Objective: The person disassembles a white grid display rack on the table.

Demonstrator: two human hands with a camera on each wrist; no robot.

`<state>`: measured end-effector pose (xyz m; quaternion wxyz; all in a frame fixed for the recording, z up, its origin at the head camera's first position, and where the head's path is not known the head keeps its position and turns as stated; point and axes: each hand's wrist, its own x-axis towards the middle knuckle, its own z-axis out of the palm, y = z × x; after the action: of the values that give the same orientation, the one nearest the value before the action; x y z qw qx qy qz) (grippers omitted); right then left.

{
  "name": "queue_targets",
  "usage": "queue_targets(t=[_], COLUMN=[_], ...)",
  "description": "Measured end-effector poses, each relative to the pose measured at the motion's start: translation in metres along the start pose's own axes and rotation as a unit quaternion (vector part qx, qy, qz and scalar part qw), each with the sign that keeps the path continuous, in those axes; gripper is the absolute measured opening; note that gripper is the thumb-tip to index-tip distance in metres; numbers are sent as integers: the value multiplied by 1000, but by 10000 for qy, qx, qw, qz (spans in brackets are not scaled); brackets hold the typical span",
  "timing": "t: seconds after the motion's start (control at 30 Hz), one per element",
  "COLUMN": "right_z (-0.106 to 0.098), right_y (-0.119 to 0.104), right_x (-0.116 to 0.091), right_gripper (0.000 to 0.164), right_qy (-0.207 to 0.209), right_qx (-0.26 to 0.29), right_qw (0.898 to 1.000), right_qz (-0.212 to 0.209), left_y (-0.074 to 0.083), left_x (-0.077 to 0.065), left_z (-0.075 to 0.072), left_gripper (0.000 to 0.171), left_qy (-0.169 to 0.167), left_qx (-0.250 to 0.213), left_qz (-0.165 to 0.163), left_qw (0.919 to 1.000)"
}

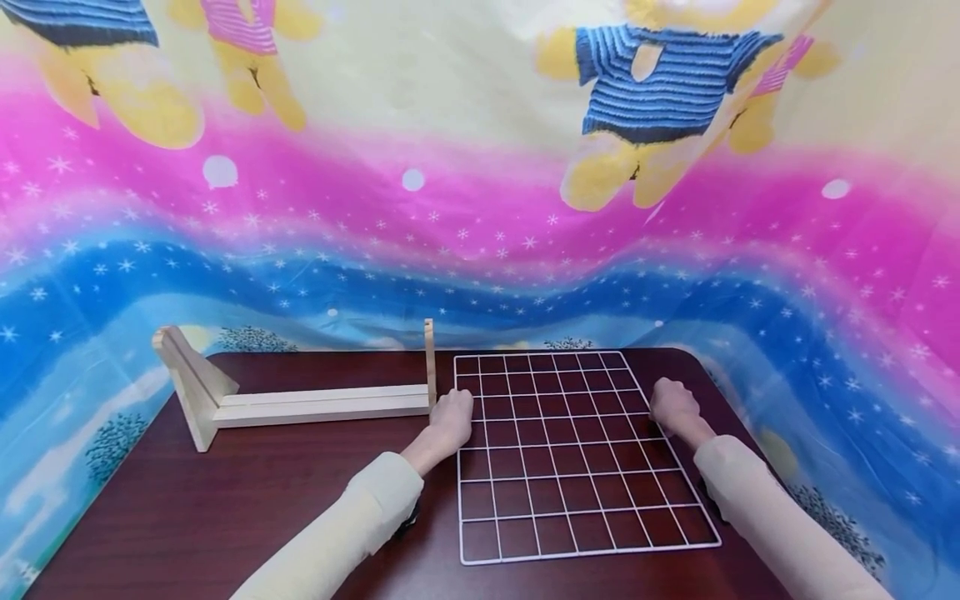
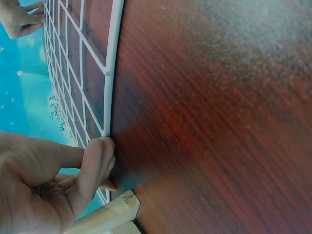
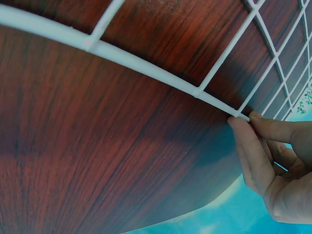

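Note:
A white wire grid panel [image 1: 577, 553] lies on the right half of the dark reddish-brown table. My left hand [image 1: 451, 419] pinches its left edge wire, as the left wrist view shows with thumb and curled fingers [image 2: 95, 163] at the rim. On the opposite side, my right hand [image 1: 674, 407] pinches the right edge wire between thumb and fingers [image 3: 253, 151]. Just left of my left hand stands a pale wooden frame [image 1: 322, 406], made of a long low beam, a wide end piece and a thin upright [image 1: 430, 362].
The table [image 1: 225, 517] has rounded far corners. Directly behind it hangs a patterned cloth [image 1: 480, 217] in pink, blue and cream, which also runs down both sides. In the left wrist view, a wooden end [image 2: 109, 214] sits close below my left fingers.

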<state>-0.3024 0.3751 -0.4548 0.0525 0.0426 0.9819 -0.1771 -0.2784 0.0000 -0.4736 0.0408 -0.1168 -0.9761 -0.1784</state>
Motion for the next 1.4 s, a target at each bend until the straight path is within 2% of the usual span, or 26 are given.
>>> queue_targets(t=[0.43,0.7,0.9,1.03,1.2,1.4], right_z=[2,4,9,8,7,6], right_y=[-9,-6,-7,-10,-14,-14], right_x=[-11,-13,-16,-20,-31,-48], right_gripper=[33,35,34,27,19,29], right_qy=[365,328,438,500,374,316], right_qx=[-212,-361,-381,-327,-237,11], right_qw=[9982,9976,9967,9967,9975,9986], right_qz=[-416,-489,-563,-558,-545,-424], left_y=[-4,-6,-11,-13,-13,-17], left_x=[-5,-8,-12,-14,-22,-41], left_z=[-3,-1,-9,-15,-20,-29], left_gripper=[10,9,16,26,37,19], left_qy=[70,161,209,44,-137,-399], left_qx=[-24,99,-185,-446,-573,-911], left_qz=[39,131,178,169,175,405], left_qw=[10000,9997,9995,9989,9981,9942])
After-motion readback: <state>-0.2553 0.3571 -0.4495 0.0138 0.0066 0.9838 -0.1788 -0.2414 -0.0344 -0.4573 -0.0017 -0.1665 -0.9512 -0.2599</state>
